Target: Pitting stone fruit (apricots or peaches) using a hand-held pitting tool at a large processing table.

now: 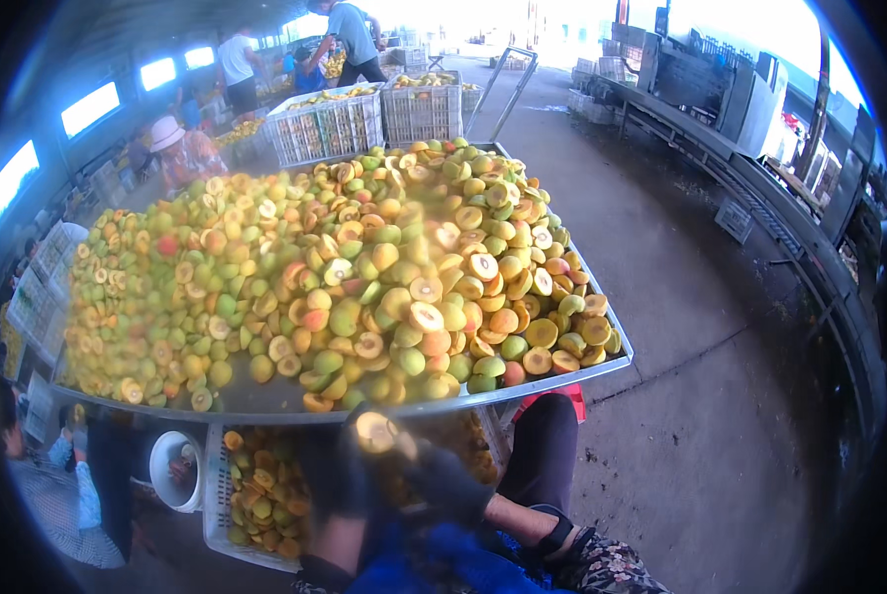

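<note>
My left hand (337, 464), in a dark glove, grips a halved stone fruit (375, 433), its pale cut face turned up. Close against that fruit is my right hand (449, 475), also dark-gloved, with bent fingers. Blur hides whether a tool or a fruit is in it. Both hands are over my lap, just short of the near rim of a metal-edged table (443, 405). Heaped on the table are many green, yellow and reddish halved stone fruits (425, 315), some with pits showing. Beneath my hands stands a white plastic crate (217, 512) holding more fruit halves (265, 490).
A white bucket (177, 471) stands left of the crate. Beside it sits a co-worker (72, 490); another in a pink hat (169, 137) is across the table. Full crates (328, 126) and a hand-truck frame (501, 89) stand beyond. A conveyor (740, 171) runs along the right.
</note>
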### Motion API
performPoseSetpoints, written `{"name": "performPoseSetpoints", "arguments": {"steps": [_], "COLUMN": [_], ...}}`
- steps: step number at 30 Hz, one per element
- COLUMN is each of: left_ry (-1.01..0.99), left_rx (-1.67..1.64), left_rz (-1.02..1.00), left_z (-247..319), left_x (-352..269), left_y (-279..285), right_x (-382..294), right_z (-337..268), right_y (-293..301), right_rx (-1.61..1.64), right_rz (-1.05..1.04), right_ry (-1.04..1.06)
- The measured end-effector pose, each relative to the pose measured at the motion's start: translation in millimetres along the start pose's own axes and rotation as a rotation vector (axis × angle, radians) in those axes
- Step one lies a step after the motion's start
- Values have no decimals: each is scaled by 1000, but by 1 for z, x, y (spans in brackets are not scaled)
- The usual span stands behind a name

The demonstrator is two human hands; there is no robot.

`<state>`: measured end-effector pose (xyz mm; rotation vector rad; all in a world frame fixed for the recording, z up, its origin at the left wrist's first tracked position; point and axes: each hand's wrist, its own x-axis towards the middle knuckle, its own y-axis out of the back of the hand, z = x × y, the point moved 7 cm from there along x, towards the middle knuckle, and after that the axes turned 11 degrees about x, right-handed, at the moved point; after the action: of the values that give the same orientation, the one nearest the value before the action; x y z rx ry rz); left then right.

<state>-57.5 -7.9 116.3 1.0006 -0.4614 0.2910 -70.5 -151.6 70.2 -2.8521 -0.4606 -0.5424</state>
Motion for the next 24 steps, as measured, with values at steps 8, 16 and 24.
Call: {"name": "performPoseSetpoints", "arguments": {"steps": [8,16,24], "left_ry": [88,14,8], "left_rx": [-124,-594,-570], "left_rz": [65,-277,-393], "left_z": [13,48,35], "left_x": [-15,-5,-4], "left_y": [-18,-28,-10], "right_x": [11,9,13], "right_z": [23,10,-5], "right_y": [21,29,18], "right_rx": [-517,226,385], "right_rz": [81,207,32], "right_ry": [-229,-643,-534]}}
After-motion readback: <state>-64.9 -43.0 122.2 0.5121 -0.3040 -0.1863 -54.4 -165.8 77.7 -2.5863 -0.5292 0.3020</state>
